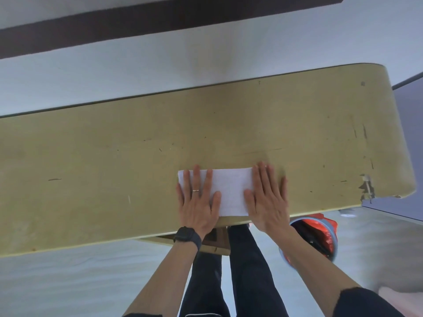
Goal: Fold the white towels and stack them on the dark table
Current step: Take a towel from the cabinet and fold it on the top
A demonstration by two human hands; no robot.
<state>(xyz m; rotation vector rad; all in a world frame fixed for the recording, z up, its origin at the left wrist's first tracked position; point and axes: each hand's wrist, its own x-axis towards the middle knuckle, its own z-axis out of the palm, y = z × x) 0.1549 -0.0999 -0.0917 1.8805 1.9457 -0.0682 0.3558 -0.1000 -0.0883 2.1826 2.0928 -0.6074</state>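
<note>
Dark sleeves pushed up near the elbows (366, 303) give way to two bare forearms that reach forward over the table edge. Both hands lie flat, palms down, fingers straight and spread, well apart from each other and gripping nothing.

Between and under them is the white folded towel (231, 188), a smooth rectangle lying flat close to the near edge of the table, toward its right half. The left hand (196, 202) presses on the towel's left end, its fingertips reaching almost to the far edge of the cloth. The right hand (266, 197), slightly blurred, presses on the right end, with its outer fingers lying past the cloth on the bare tabletop.

A thin gold ring (195, 190) sits on one finger of the left hand, and a black wristwatch with a black strap (186, 235) wraps the left wrist.

The long olive-yellow table (114, 156) is scuffed and scratched, with a rounded right end and a chipped near-right corner (367, 188).

Below the edge stand the person's legs in dark trousers (251, 271). Just right of them, on the pale floor, is a round blue bucket lined with red and black plastic (320, 236). A dark brown band (114, 24) crosses the pale floor beyond the table.
</note>
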